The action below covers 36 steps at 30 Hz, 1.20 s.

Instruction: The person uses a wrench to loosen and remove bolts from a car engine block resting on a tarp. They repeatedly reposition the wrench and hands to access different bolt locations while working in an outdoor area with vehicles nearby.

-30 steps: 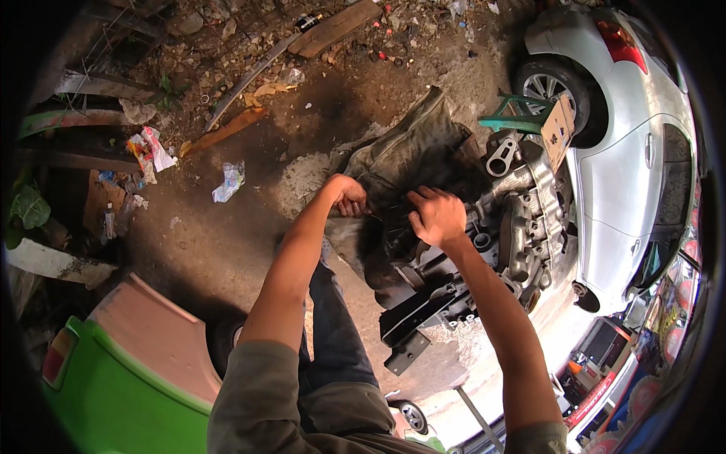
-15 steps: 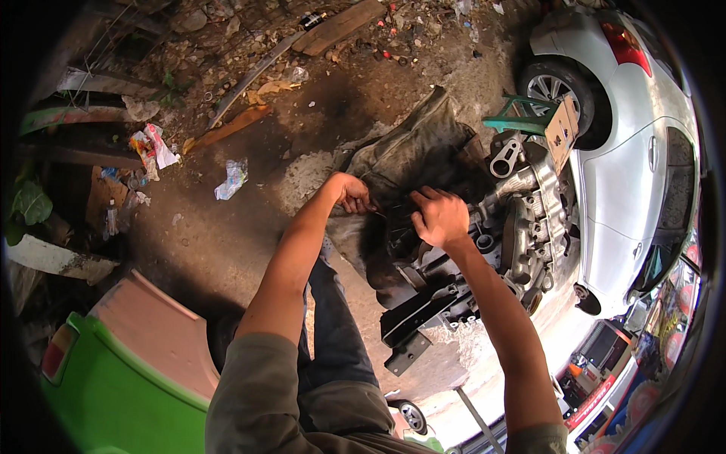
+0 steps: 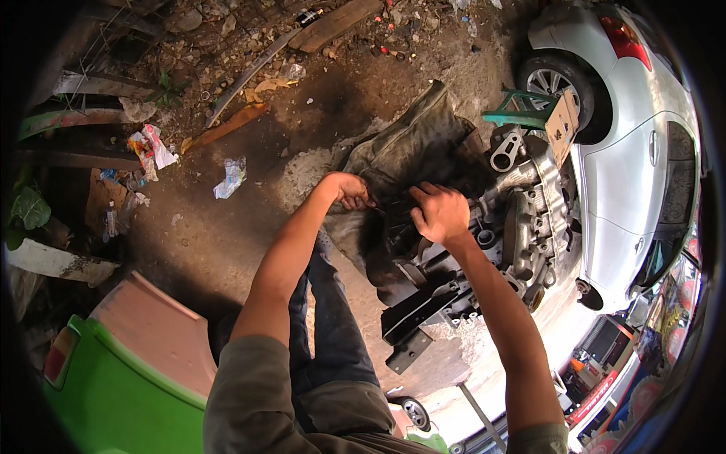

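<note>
A dirty metal engine (image 3: 522, 234) with a silver, ribbed side and dark, sooty parts lies on the ground in front of me. My left hand (image 3: 350, 191) is closed at the blackened left side, its fingertips pinched together; a thin thing seems to stick out of them, too small to name. Over the dark middle of the engine, my right hand (image 3: 442, 213) has its fingers curled down, and whatever they grip is hidden beneath. A grimy, dark sheet (image 3: 408, 136) spreads under and behind the engine. Near me, a black metal bracket (image 3: 412, 321) juts from the engine.
On the right stands a silver car (image 3: 616, 189), with a green stool (image 3: 518, 115) and a cardboard piece (image 3: 562, 125) beside the engine. A green car-body part (image 3: 128, 393) is at the lower left. Wood planks (image 3: 336, 26) and litter (image 3: 231, 178) lie on the dirt ground.
Both hands stay at nearly the same places on the engine, with only slight finger movement. The whole view has shifted a little.
</note>
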{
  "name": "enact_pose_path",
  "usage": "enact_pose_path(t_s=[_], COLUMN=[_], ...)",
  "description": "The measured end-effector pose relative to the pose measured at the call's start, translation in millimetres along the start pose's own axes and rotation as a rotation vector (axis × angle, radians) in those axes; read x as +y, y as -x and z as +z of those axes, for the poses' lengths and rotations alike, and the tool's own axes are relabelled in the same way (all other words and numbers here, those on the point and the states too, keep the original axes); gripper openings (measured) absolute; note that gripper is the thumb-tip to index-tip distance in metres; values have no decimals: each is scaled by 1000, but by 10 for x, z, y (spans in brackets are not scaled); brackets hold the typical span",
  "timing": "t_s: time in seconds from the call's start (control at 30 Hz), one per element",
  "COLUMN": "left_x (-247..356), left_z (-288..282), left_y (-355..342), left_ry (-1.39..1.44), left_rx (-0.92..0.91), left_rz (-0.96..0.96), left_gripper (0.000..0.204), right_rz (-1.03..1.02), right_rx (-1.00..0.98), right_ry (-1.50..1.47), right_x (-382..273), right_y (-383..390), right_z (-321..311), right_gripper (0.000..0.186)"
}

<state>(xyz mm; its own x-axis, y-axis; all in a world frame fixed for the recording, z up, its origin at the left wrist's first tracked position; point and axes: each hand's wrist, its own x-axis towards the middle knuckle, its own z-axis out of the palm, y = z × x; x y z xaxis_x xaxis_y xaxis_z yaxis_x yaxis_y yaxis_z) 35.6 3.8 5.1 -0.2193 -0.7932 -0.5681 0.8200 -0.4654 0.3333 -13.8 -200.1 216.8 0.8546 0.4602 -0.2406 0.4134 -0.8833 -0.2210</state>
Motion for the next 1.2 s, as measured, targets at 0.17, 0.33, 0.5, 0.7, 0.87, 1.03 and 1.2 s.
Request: enact_pose_path(t_s=[0.17,0.33,0.5,0.7,0.87,1.03,1.2], left_x=[189,168,-477,-907,-790,-738,-798], left_z=[29,277,1248,1521,1662,1813,1813], left_y=[-28,84,-170,-540,-350,-258,-214], left_ry=[-209,-128,195,192,315,180,431], left_rx=[-10,91,682,978,956,1217,1220], left_rz=[-36,-17,318,523,502,679,782], left_gripper=[18,15,14,30,30,20,12], right_rz=[14,1,18,24,11,18,28], right_rx=[-35,1,-18,-18,-7,-18,-22], right_ry=[-22,-28,-19,-38,-35,-29,-37], right_x=[-15,-13,-11,-10,-2,-13,-24], right_y=[-5,-7,-2,4,-3,-9,-11], right_z=[-17,-11,-9,-7,-4,-21,-28], right_gripper=[35,37,39,39,39,39,38])
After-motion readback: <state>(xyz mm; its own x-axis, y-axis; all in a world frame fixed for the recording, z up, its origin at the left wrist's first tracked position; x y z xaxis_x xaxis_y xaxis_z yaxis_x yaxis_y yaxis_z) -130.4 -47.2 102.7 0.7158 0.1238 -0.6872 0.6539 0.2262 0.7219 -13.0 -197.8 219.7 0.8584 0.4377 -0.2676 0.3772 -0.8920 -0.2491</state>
